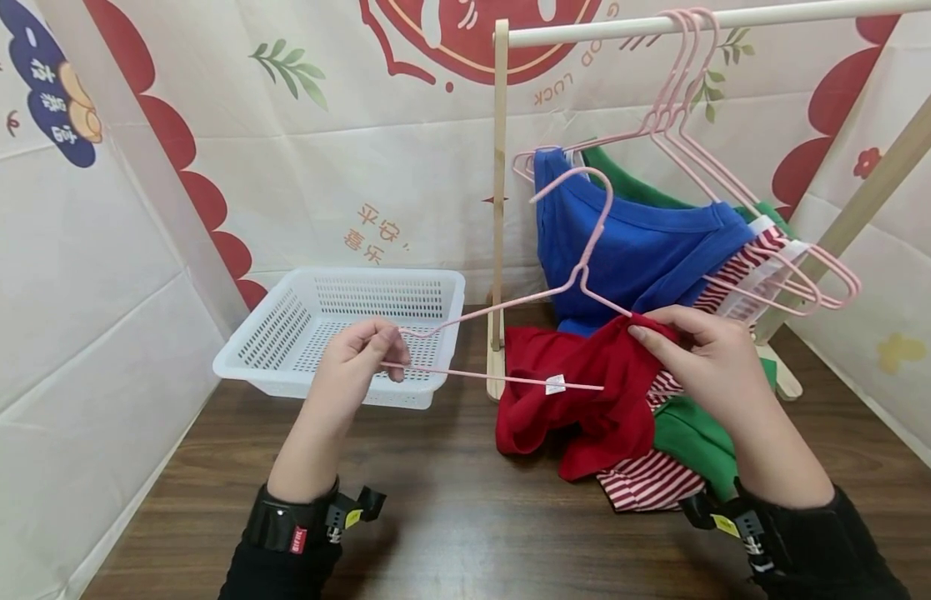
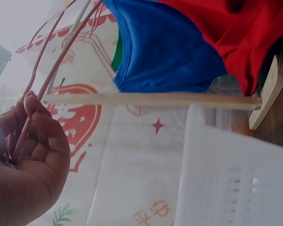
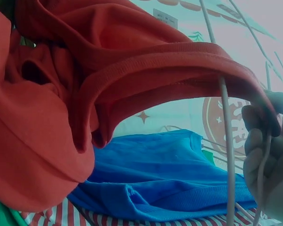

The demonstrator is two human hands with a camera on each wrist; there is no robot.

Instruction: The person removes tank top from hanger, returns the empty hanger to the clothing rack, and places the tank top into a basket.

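My left hand (image 1: 360, 354) grips the left end of a pink clothes hanger (image 1: 608, 207), whose hook points up. At the other end my right hand (image 1: 705, 358) pinches the edge of a red garment (image 1: 603, 433) together with the hanger's right arm. The right wrist view has the red cloth (image 3: 38, 122) draped from the fingers, with the hanger's bar (image 3: 228, 141) crossing its trimmed opening. A small white tag (image 1: 555, 384) shows by the lower bar. The red garment hangs over a pile with a green garment (image 1: 693, 437) and red-and-white striped cloth (image 1: 648, 482).
Behind stands a rack with a wooden post (image 1: 500, 183) and white rail (image 1: 630, 32). A blue garment (image 1: 615, 229) and others hang there on pink hangers. A white perforated basket (image 1: 330, 389) sits on the wooden table (image 1: 435, 508) at left, just behind my left hand.
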